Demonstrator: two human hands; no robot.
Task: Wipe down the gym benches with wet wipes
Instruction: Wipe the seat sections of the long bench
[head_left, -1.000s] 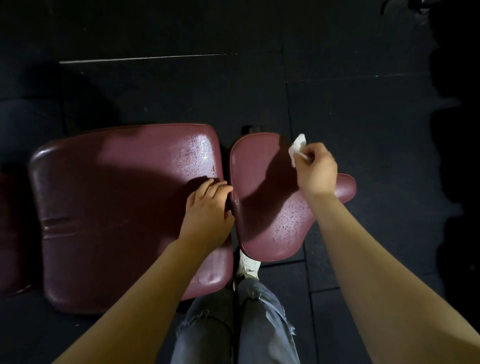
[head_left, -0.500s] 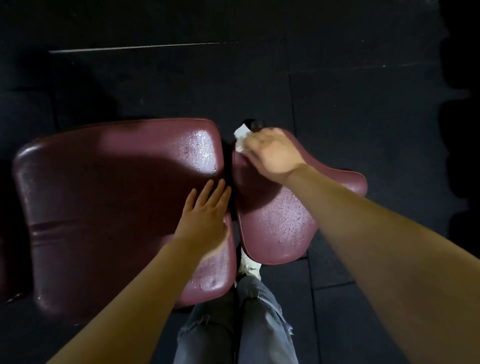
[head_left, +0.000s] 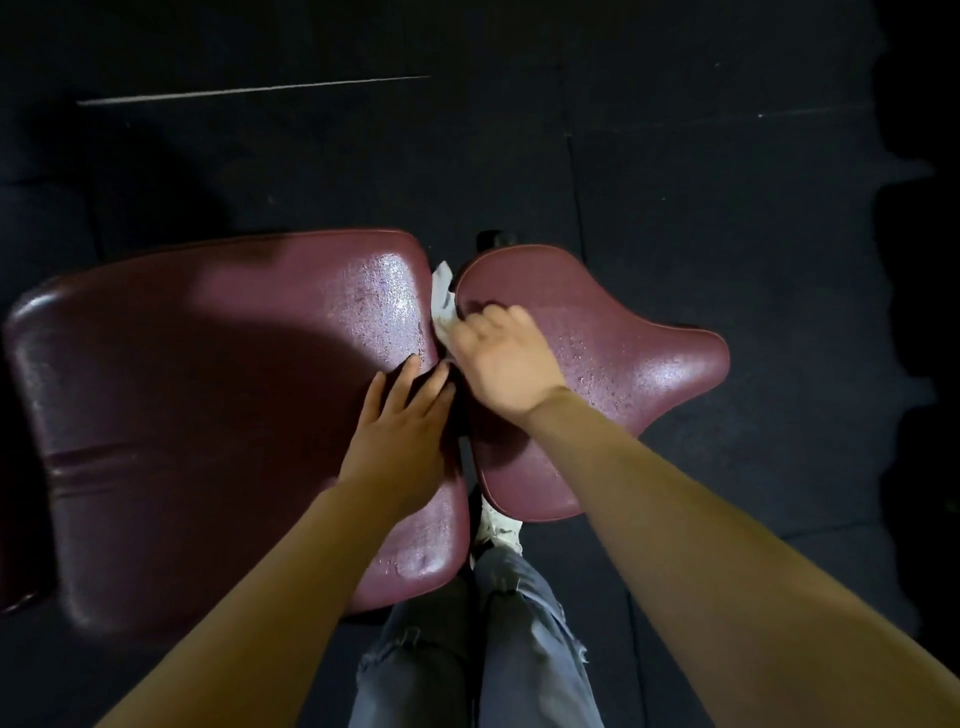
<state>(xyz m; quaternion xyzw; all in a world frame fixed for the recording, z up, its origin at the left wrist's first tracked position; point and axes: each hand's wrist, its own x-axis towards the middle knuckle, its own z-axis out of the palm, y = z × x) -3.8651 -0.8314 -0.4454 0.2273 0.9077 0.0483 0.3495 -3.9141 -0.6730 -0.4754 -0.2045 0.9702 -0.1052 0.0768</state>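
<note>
Since half a second ago the right hand (head_left: 506, 361) has slid from the top corner of the smaller maroon vinyl seat pad (head_left: 597, 364) down along its left edge, dragging the crumpled white wet wipe (head_left: 442, 301) with it. The right grip now pinches that wipe, fingers curled and blurred, at the gap between the two pads at centre frame; the wipe's long axis runs up and down the frame, its free end pointing toward the top. The left hand (head_left: 402, 436) lies flat with fingers straight, released, pressing on the right edge of the larger maroon vinyl back pad (head_left: 208, 415), fingertips pointing to the upper right. There are two pads and one wipe. Both pads glisten with droplets. Grey torn jeans (head_left: 488, 649) and a white shoe (head_left: 498, 527) show at the bottom above the black rubber floor (head_left: 727, 156).
</note>
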